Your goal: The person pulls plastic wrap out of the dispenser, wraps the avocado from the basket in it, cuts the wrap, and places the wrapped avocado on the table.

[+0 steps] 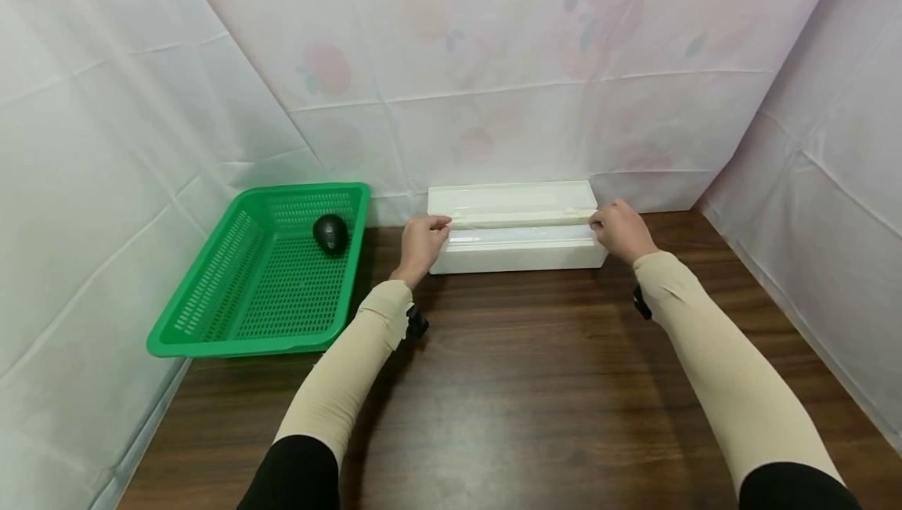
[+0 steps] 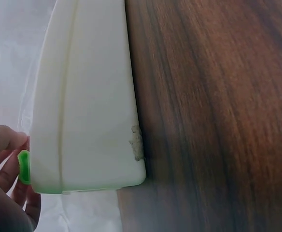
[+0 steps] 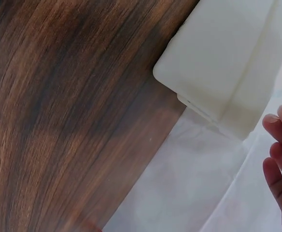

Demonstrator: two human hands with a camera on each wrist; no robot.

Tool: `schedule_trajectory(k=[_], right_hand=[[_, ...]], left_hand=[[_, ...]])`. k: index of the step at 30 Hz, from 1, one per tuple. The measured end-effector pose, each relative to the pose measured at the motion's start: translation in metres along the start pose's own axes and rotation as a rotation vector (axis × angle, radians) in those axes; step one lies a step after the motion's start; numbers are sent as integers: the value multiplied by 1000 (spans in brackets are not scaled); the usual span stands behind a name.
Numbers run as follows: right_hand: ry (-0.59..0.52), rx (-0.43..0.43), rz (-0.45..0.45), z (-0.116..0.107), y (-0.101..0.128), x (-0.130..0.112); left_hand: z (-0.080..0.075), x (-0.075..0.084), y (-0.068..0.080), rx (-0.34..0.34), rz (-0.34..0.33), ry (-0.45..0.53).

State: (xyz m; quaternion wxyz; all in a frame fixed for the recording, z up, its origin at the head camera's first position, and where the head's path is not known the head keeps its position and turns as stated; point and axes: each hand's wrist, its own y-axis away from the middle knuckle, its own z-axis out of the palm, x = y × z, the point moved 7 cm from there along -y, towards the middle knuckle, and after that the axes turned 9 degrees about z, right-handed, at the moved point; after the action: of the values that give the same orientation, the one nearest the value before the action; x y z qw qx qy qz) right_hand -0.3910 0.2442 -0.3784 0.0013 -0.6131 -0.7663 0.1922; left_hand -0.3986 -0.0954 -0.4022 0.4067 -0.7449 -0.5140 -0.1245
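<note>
A long white plastic wrap dispenser (image 1: pixel 517 257) stands at the back of the table, its lid (image 1: pixel 510 198) raised against the wall cloth. Clear plastic wrap (image 1: pixel 521 236) shows as a shiny strip along its opening. At the left end, my left hand (image 1: pixel 421 245) pinches the wrap's edge between thumb and fingers. My right hand (image 1: pixel 623 231) pinches at the opposite end in the same way; the thin film is hard to see there. In the left wrist view, a small green tab (image 2: pixel 24 166) sticks out of the dispenser's end beside my fingers (image 2: pixel 8 137).
Left of the dispenser is a green plastic basket (image 1: pixel 257 349) with a dark avocado (image 1: pixel 330 234) inside. Brown wood-grain table (image 1: pixel 521 385) lies in front. White printed cloth (image 1: pixel 486 48) hangs behind and on both sides.
</note>
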Motion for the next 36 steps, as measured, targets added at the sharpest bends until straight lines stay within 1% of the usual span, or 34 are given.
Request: schedule_trajectory(k=[3,7,17,22,26,30,36], right_hand=[[-3,13,-6,-1,2,-1],[-6,38,-14,-3,4,1],[-32,108,-51,-9,7,2],[-65,146,-62,-12,5,5],[-74,153,-74,-15,5,4],[-88,155,-72,-20,5,1],[-84,165,-65,-27,4,-1]], left_hand=[[0,3,0,-17,14,-25],[-1,4,1,-20,18,-33],[-7,-1,2,-5,-1,-46],[-9,-2,0,-5,-16,-21],[-12,-4,-2,0,-49,-4],[-14,-5,-5,10,-67,11],[-15,-5,-5,33,-79,78]])
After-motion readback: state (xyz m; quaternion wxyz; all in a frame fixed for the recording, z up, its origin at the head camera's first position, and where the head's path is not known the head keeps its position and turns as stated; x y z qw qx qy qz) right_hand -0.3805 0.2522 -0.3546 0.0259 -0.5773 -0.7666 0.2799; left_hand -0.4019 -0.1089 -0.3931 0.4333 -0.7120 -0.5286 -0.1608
